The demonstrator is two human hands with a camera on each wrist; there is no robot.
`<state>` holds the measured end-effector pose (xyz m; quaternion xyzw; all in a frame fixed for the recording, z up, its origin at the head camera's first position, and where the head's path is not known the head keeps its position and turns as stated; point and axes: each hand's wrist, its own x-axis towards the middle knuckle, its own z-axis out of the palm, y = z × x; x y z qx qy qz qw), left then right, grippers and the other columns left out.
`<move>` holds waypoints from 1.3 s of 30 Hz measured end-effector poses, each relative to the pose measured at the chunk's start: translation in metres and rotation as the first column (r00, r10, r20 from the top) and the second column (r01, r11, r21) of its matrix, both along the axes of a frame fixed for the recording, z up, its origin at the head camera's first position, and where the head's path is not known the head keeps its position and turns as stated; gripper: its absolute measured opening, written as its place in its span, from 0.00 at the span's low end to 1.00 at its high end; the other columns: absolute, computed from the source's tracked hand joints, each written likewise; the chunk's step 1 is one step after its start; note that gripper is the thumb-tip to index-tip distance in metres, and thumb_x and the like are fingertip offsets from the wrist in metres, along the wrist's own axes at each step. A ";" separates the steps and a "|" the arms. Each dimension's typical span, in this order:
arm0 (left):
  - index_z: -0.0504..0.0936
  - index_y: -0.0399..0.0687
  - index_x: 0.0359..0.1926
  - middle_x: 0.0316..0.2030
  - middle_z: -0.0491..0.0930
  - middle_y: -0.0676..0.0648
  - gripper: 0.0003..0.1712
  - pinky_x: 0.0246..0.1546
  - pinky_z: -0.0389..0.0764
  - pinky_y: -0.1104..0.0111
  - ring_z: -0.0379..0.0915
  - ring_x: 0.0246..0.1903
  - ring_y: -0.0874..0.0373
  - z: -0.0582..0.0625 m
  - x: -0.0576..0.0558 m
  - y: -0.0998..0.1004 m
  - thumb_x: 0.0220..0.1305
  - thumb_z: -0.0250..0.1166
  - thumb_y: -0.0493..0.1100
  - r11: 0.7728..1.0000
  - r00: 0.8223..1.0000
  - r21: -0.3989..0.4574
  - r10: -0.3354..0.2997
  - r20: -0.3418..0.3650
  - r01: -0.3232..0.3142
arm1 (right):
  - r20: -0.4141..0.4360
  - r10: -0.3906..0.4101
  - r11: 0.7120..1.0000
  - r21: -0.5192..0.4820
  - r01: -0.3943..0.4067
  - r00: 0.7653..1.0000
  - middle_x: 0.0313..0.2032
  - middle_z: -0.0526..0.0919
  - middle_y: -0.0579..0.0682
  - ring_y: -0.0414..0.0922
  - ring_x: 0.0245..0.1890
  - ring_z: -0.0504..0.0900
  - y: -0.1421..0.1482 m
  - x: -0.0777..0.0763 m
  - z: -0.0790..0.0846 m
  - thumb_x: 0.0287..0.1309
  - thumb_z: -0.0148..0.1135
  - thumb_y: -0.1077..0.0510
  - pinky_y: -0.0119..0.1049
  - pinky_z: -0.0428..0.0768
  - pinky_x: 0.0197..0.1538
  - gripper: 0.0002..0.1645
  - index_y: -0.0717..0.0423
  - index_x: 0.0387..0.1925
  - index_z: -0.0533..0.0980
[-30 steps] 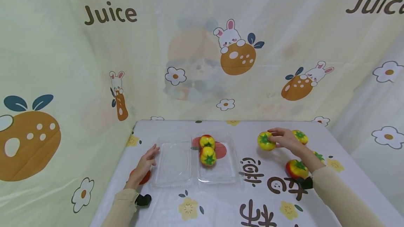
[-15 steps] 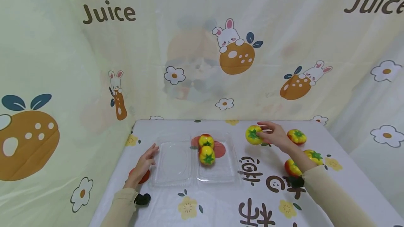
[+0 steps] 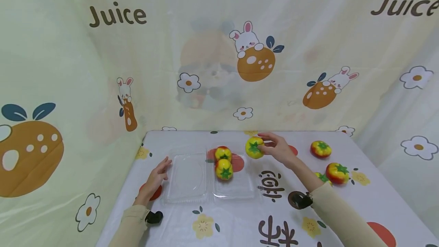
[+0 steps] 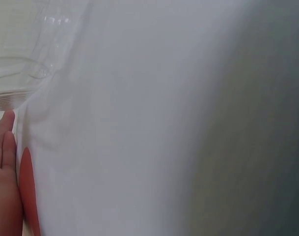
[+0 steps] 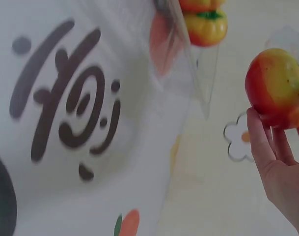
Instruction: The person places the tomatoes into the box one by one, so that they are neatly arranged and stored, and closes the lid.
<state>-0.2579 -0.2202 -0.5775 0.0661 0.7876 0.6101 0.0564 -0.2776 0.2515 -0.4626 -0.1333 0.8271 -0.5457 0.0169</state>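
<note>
My right hand [image 3: 279, 151] holds a round yellow-and-red fruit [image 3: 254, 148] with a green star-shaped leafy top, near the right end of a clear plastic clamshell box [image 3: 236, 193]. In the right wrist view, the same fruit [image 5: 273, 88] shows its redder side, with fingertips and thumb around it. Two like fruits [image 3: 224, 169] sit one behind the other in the right half of the box, toward its left side. My left hand [image 3: 156, 180] lies at the left edge of the box's other half, fingers extended, fingertips right at the rim [image 4: 12, 101].
Three more such fruits lie to the right: one at the back [image 3: 321, 149], one nearer [image 3: 337, 173], and one partly hidden behind the right forearm [image 3: 324, 178]. A white printed cloth [image 3: 178, 224] covers the table. Patterned curtains [image 3: 212, 3] close off the back and sides.
My right hand has carried its fruit leftward from among the fruits on the right toward the box. The left hand and the box have stayed in place.
</note>
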 end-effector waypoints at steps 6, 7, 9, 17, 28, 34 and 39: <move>0.61 0.33 0.72 0.78 0.44 0.43 0.37 0.68 0.54 0.48 0.45 0.74 0.42 -0.002 0.000 0.000 0.59 0.45 0.24 1.000 1.000 0.009 0.010 -0.008 -0.010 | -0.032 0.063 0.998 0.016 -0.063 0.997 0.59 0.77 0.60 0.58 0.53 0.79 -0.027 0.008 -0.011 0.62 0.65 0.58 0.43 0.81 0.50 0.28 0.59 0.63 0.73; 0.61 0.33 0.72 0.78 0.44 0.43 0.37 0.68 0.54 0.48 0.45 0.74 0.41 -0.002 0.000 0.000 0.59 0.45 0.24 1.000 1.000 0.013 0.009 -0.008 -0.009 | -0.038 0.075 0.997 0.015 -0.074 0.996 0.59 0.77 0.60 0.59 0.53 0.79 -0.031 0.009 -0.013 0.62 0.65 0.59 0.44 0.80 0.51 0.28 0.59 0.63 0.73; 0.60 0.32 0.72 0.78 0.44 0.42 0.37 0.67 0.55 0.50 0.45 0.74 0.41 -0.002 0.001 0.000 0.59 0.44 0.24 1.000 1.000 0.015 0.002 -0.006 -0.002 | -0.047 0.108 0.994 0.007 -0.108 0.993 0.59 0.78 0.60 0.60 0.54 0.78 -0.038 0.013 -0.019 0.61 0.65 0.60 0.45 0.80 0.53 0.28 0.61 0.63 0.73; 0.58 0.29 0.72 0.77 0.42 0.39 0.36 0.65 0.57 0.54 0.43 0.74 0.40 0.010 0.006 0.002 0.60 0.44 0.23 0.999 1.000 0.028 -0.020 0.020 0.020 | -0.068 0.216 0.976 0.013 -0.216 0.974 0.59 0.77 0.59 0.60 0.54 0.76 -0.067 0.032 -0.033 0.60 0.66 0.62 0.41 0.77 0.54 0.27 0.64 0.61 0.74; 0.57 0.26 0.71 0.77 0.41 0.37 0.36 0.70 0.48 0.45 0.42 0.74 0.38 0.035 0.016 0.007 0.59 0.45 0.23 0.998 0.998 0.039 -0.046 0.031 0.045 | -0.015 0.238 0.971 0.014 -0.238 0.971 0.58 0.75 0.62 0.59 0.53 0.78 -0.084 0.045 -0.058 0.58 0.66 0.65 0.38 0.81 0.49 0.28 0.64 0.61 0.73; 0.57 0.27 0.72 0.77 0.41 0.37 0.36 0.70 0.47 0.45 0.41 0.74 0.38 0.035 0.016 0.007 0.59 0.45 0.23 0.999 0.998 0.030 -0.046 0.032 0.045 | -0.049 0.262 0.965 0.024 -0.262 0.964 0.55 0.76 0.61 0.58 0.52 0.78 -0.088 0.050 -0.064 0.56 0.69 0.65 0.38 0.82 0.48 0.27 0.61 0.58 0.75; 0.57 0.26 0.71 0.77 0.42 0.36 0.36 0.70 0.47 0.45 0.42 0.74 0.37 0.033 0.016 0.007 0.59 0.45 0.23 0.999 0.999 0.025 -0.044 0.024 0.043 | -0.048 0.263 0.965 0.021 -0.263 0.964 0.54 0.75 0.59 0.57 0.52 0.78 -0.091 0.053 -0.068 0.53 0.71 0.63 0.41 0.82 0.49 0.26 0.59 0.55 0.77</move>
